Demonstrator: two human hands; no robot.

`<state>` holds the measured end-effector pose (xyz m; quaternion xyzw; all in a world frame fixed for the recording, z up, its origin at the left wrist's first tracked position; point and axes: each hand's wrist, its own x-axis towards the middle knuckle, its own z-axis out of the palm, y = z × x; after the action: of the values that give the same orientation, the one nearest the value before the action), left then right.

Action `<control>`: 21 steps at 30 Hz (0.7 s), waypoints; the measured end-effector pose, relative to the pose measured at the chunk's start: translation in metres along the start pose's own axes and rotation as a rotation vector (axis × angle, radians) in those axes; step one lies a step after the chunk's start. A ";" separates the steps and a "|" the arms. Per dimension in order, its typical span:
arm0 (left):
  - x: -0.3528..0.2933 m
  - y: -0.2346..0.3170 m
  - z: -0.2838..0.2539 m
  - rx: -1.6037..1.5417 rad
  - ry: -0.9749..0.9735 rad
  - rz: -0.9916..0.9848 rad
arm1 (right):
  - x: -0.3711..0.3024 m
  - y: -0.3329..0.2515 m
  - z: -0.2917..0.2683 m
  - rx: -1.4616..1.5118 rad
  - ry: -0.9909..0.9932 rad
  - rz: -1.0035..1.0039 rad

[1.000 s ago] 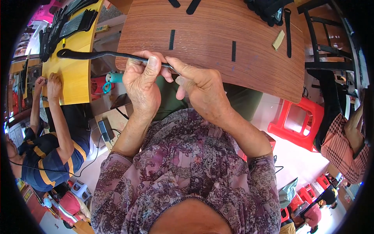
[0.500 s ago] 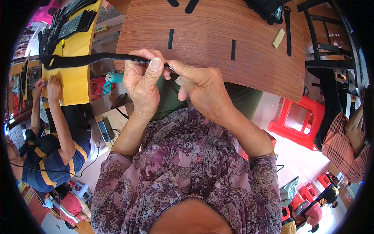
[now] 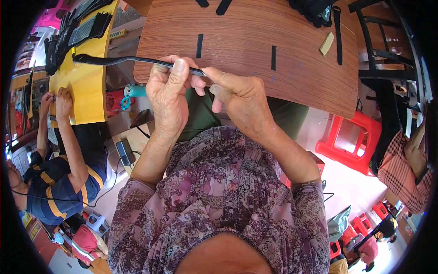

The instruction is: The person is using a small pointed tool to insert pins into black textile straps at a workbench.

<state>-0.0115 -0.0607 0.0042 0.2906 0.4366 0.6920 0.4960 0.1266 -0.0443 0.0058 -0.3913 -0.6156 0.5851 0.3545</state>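
Note:
A long black fabric strap [image 3: 114,60] stretches out to the left above the near edge of the brown wooden table. My left hand [image 3: 169,93] pinches it between thumb and fingers, close to its right end. Closed fingertips of my right hand [image 3: 242,98] meet that same end, the thumb pressed against it. The free end of the strap hangs in the air over the yellow table. Two short black strips, a left one [image 3: 200,45] and a right one [image 3: 273,58], lie on the wooden tabletop beyond my hands.
On the brown table [image 3: 237,32], a black bundle [image 3: 315,11], a tan piece [image 3: 326,44] and a long black strap [image 3: 337,36] lie at far right. A co-worker's hands [image 3: 63,102] rest at the yellow table [image 3: 86,100]. A red stool [image 3: 333,137] stands right.
The strap has turned so its edge faces up, and its free end has shifted right and slightly away. More of its right end shows between my hands, which have moved slightly to the right.

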 end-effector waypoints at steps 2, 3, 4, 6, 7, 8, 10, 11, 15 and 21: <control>0.001 0.001 0.000 0.092 0.041 -0.032 | -0.002 -0.001 0.002 -0.051 0.021 -0.050; 0.000 0.001 -0.002 0.093 0.041 -0.033 | -0.003 -0.001 0.003 -0.102 0.043 -0.100; 0.001 0.002 -0.007 0.142 0.019 -0.072 | -0.004 -0.001 0.003 -0.102 0.044 -0.099; 0.000 0.005 -0.012 0.192 -0.003 -0.110 | -0.005 -0.001 0.002 -0.274 0.048 -0.164; 0.000 0.008 -0.013 0.201 -0.025 -0.163 | -0.006 0.001 0.002 -0.274 0.048 -0.164; -0.001 0.011 -0.012 0.211 -0.046 -0.214 | -0.007 0.003 0.003 -0.313 0.063 -0.184; -0.001 0.012 -0.011 0.143 -0.038 -0.251 | -0.008 0.002 0.004 -0.350 0.077 -0.205; -0.001 0.012 -0.010 0.071 -0.033 -0.289 | -0.008 0.000 0.003 -0.399 0.078 -0.235; -0.003 0.010 -0.008 -0.005 0.020 -0.314 | -0.009 0.003 0.005 -0.461 0.093 -0.283; -0.004 0.005 -0.011 -0.027 0.051 -0.373 | -0.008 0.006 0.009 -0.535 0.098 -0.327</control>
<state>-0.0216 -0.0690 0.0034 0.1805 0.4859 0.6011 0.6082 0.1228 -0.0558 -0.0007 -0.3943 -0.7846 0.3182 0.3574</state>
